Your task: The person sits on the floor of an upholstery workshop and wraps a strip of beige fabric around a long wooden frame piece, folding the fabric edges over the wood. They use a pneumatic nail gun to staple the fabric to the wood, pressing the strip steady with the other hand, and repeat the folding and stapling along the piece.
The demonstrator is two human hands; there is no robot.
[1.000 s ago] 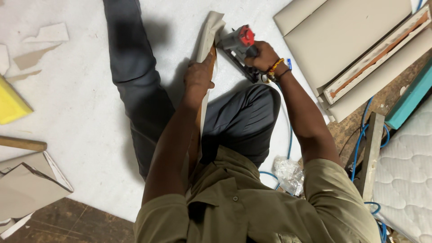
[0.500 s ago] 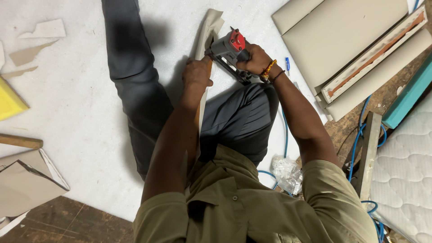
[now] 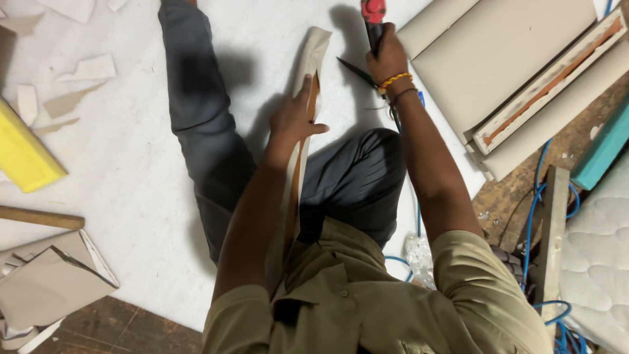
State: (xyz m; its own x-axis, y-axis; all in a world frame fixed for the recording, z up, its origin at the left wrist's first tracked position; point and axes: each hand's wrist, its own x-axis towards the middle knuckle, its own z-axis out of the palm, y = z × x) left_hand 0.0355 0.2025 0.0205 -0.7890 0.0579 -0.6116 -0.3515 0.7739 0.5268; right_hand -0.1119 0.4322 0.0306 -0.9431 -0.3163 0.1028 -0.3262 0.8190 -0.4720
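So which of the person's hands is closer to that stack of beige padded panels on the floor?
Right. The right hand, gripping a red-topped tool, is just beside the panels; the left hand holds a fabric-wrapped strip farther away.

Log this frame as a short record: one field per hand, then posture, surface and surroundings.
left hand: left hand grips a long fabric-covered wooden strip, which runs up from the lap
right hand: right hand clasps a red-topped staple gun, raised beside the strip
posture: seated, legs in grey trousers stretched out
surface: white sheet on the floor
right side: stacked beige upholstered panels; blue hose
left side: yellow foam block; fabric scraps
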